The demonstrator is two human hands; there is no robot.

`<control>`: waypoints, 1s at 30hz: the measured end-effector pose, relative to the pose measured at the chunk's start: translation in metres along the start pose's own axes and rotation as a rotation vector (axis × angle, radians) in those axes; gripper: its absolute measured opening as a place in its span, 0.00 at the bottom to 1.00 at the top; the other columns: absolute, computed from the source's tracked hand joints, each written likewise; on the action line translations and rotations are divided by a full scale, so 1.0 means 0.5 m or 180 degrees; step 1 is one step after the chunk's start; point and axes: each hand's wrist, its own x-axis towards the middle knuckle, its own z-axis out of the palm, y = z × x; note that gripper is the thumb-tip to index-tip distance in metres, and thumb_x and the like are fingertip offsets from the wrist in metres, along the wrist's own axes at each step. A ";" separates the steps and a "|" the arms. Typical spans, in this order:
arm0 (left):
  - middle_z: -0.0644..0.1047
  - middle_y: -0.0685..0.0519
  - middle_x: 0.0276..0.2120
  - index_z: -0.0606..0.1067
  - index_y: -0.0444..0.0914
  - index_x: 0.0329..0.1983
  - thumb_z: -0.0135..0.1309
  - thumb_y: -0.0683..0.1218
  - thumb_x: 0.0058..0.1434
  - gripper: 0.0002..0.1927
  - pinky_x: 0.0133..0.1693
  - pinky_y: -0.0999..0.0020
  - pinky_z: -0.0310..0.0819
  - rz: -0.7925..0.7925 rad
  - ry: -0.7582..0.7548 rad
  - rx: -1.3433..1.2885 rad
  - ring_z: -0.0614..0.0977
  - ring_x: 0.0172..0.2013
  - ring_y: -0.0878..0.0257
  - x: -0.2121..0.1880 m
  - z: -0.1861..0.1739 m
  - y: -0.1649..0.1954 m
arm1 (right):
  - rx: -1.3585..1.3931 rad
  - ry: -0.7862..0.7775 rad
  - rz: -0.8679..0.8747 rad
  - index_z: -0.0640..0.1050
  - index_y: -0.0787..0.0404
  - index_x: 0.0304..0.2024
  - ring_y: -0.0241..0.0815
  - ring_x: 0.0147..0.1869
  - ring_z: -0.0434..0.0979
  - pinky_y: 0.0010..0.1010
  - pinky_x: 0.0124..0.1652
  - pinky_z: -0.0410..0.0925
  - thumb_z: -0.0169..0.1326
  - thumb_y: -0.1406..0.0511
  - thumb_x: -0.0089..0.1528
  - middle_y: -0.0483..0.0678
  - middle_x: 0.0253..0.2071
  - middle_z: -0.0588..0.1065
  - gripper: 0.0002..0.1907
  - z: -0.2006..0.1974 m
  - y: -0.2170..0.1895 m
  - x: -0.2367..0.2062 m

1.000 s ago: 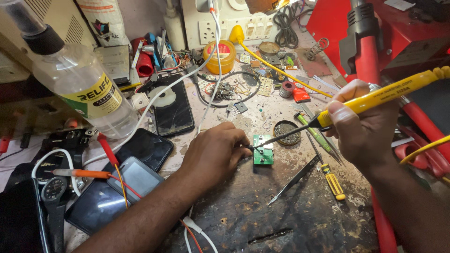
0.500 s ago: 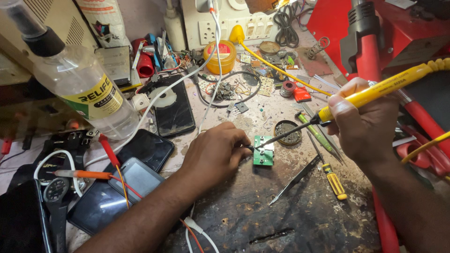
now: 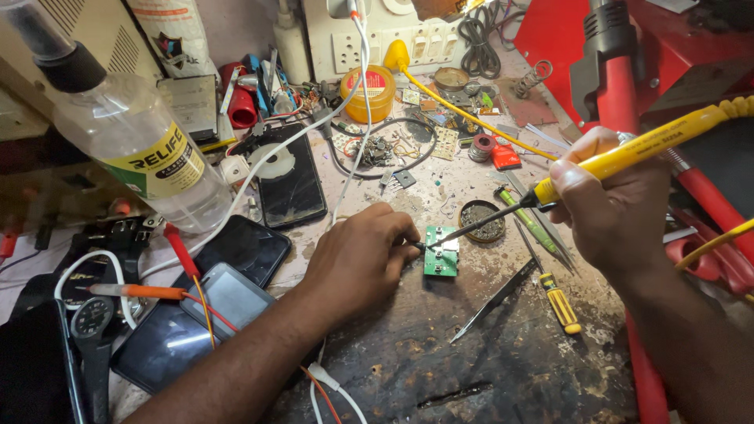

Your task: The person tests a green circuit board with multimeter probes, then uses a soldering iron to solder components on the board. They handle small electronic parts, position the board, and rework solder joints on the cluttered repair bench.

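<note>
Head view, left hand [image 3: 357, 263] pinching the edge of a small green circuit board [image 3: 441, 253] on the table [image 3: 503, 369], right hand [image 3: 616, 208] gripping a yellow soldering iron [image 3: 628, 155], tip on the board, tweezers [image 3: 495, 300] lying just below.

Glossy yellow plastic soldering iron [image 3: 628, 153], matt green board [image 3: 441, 261], rough scorched bench [image 3: 487, 369].

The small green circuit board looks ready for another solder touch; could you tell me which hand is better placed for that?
Probably the right hand: it grips the yellow-handled soldering iron, its tip at the small green circuit board. The left hand rests at the board's left edge, steadying it.
</note>
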 end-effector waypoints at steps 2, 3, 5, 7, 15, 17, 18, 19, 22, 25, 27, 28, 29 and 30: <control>0.79 0.51 0.37 0.82 0.45 0.39 0.61 0.48 0.58 0.07 0.40 0.53 0.74 0.0034 0.0006 -0.0040 0.82 0.38 0.51 0.001 0.000 0.000 | 0.0010 -0.0004 -0.0057 0.73 0.63 0.31 0.30 0.23 0.72 0.21 0.24 0.67 0.52 0.68 0.67 0.46 0.25 0.73 0.09 0.001 0.002 0.000; 0.79 0.51 0.37 0.82 0.46 0.40 0.61 0.48 0.58 0.08 0.39 0.54 0.74 0.0054 0.0007 -0.0064 0.82 0.38 0.51 0.001 -0.001 -0.001 | 0.0012 -0.0013 -0.0072 0.73 0.63 0.32 0.30 0.23 0.72 0.21 0.24 0.67 0.53 0.68 0.67 0.46 0.26 0.73 0.08 0.000 0.002 -0.001; 0.79 0.52 0.37 0.82 0.46 0.41 0.62 0.48 0.57 0.09 0.40 0.54 0.74 0.0062 -0.0019 -0.0083 0.83 0.38 0.52 0.002 -0.002 -0.001 | 0.0025 -0.0030 -0.0099 0.73 0.63 0.32 0.30 0.23 0.73 0.20 0.24 0.67 0.53 0.68 0.66 0.46 0.26 0.73 0.08 -0.001 0.001 -0.003; 0.79 0.52 0.37 0.82 0.45 0.40 0.63 0.49 0.56 0.09 0.40 0.56 0.75 0.0040 -0.0067 -0.0077 0.83 0.38 0.53 0.000 -0.003 0.000 | 0.0024 -0.0034 -0.0116 0.73 0.63 0.32 0.30 0.23 0.72 0.20 0.24 0.67 0.53 0.68 0.66 0.46 0.26 0.73 0.08 -0.001 0.000 -0.005; 0.80 0.52 0.36 0.82 0.43 0.37 0.63 0.48 0.56 0.07 0.40 0.56 0.75 0.0009 -0.0051 -0.0102 0.83 0.38 0.54 0.002 0.000 0.004 | 0.0018 -0.0040 -0.0088 0.73 0.63 0.31 0.29 0.21 0.72 0.20 0.23 0.66 0.52 0.67 0.66 0.45 0.23 0.72 0.08 -0.003 -0.003 -0.004; 0.80 0.52 0.36 0.82 0.42 0.37 0.63 0.48 0.56 0.07 0.40 0.56 0.75 0.0024 -0.0039 -0.0113 0.83 0.37 0.53 0.001 0.001 0.001 | 0.0014 -0.0044 -0.0108 0.73 0.63 0.31 0.29 0.19 0.72 0.21 0.23 0.64 0.52 0.67 0.67 0.46 0.21 0.71 0.09 -0.002 -0.003 -0.003; 0.80 0.51 0.36 0.82 0.42 0.37 0.63 0.48 0.56 0.07 0.40 0.55 0.75 0.0066 -0.0011 -0.0102 0.83 0.38 0.52 0.001 0.002 0.000 | 0.0034 -0.0029 -0.0065 0.72 0.63 0.31 0.29 0.19 0.71 0.21 0.22 0.64 0.52 0.67 0.67 0.46 0.21 0.71 0.09 -0.001 -0.003 -0.003; 0.80 0.51 0.37 0.82 0.42 0.36 0.63 0.47 0.56 0.07 0.40 0.55 0.75 0.0107 0.0017 -0.0091 0.83 0.38 0.52 0.001 0.003 0.000 | 0.0055 -0.0015 -0.0023 0.72 0.63 0.31 0.30 0.20 0.71 0.21 0.22 0.64 0.52 0.68 0.67 0.45 0.22 0.71 0.09 0.000 -0.003 -0.003; 0.80 0.50 0.37 0.82 0.41 0.36 0.63 0.46 0.56 0.06 0.39 0.54 0.75 0.0191 0.0094 -0.0080 0.83 0.37 0.51 0.001 0.004 -0.004 | 0.0075 0.0011 0.0029 0.72 0.63 0.31 0.30 0.21 0.71 0.21 0.22 0.64 0.52 0.68 0.67 0.46 0.23 0.71 0.09 0.002 -0.003 -0.003; 0.80 0.50 0.35 0.82 0.42 0.35 0.64 0.46 0.55 0.06 0.40 0.56 0.76 0.0160 0.0085 -0.0141 0.84 0.37 0.52 0.003 0.005 -0.005 | 0.0106 0.0031 0.0144 0.72 0.63 0.31 0.31 0.21 0.71 0.21 0.21 0.64 0.51 0.67 0.66 0.46 0.24 0.72 0.08 0.002 -0.001 -0.002; 0.80 0.49 0.35 0.82 0.42 0.36 0.65 0.47 0.54 0.07 0.40 0.55 0.76 0.0100 0.0037 -0.0138 0.83 0.37 0.52 0.005 0.004 -0.006 | 0.0246 0.0085 0.0223 0.72 0.63 0.32 0.31 0.21 0.70 0.21 0.22 0.64 0.51 0.67 0.66 0.47 0.25 0.73 0.08 0.000 0.000 -0.001; 0.80 0.49 0.35 0.82 0.42 0.36 0.65 0.47 0.54 0.08 0.41 0.55 0.76 0.0068 0.0013 -0.0137 0.83 0.38 0.52 0.005 0.004 -0.006 | 0.0374 0.0127 0.0249 0.73 0.63 0.33 0.31 0.21 0.70 0.21 0.22 0.64 0.51 0.67 0.67 0.47 0.26 0.73 0.07 -0.002 0.001 0.000; 0.80 0.49 0.35 0.82 0.42 0.36 0.65 0.47 0.54 0.08 0.41 0.55 0.75 0.0070 0.0007 -0.0134 0.83 0.38 0.52 0.006 0.004 -0.006 | 0.0502 0.0163 0.0273 0.73 0.63 0.34 0.31 0.22 0.70 0.21 0.22 0.63 0.51 0.67 0.67 0.47 0.27 0.73 0.07 -0.003 0.002 0.001; 0.81 0.49 0.35 0.82 0.42 0.36 0.65 0.47 0.55 0.08 0.41 0.55 0.75 0.0066 0.0006 -0.0128 0.83 0.38 0.52 0.005 0.004 -0.006 | 0.0580 0.0174 0.0232 0.72 0.63 0.33 0.31 0.22 0.70 0.21 0.23 0.64 0.51 0.67 0.67 0.47 0.26 0.73 0.08 -0.005 0.002 0.002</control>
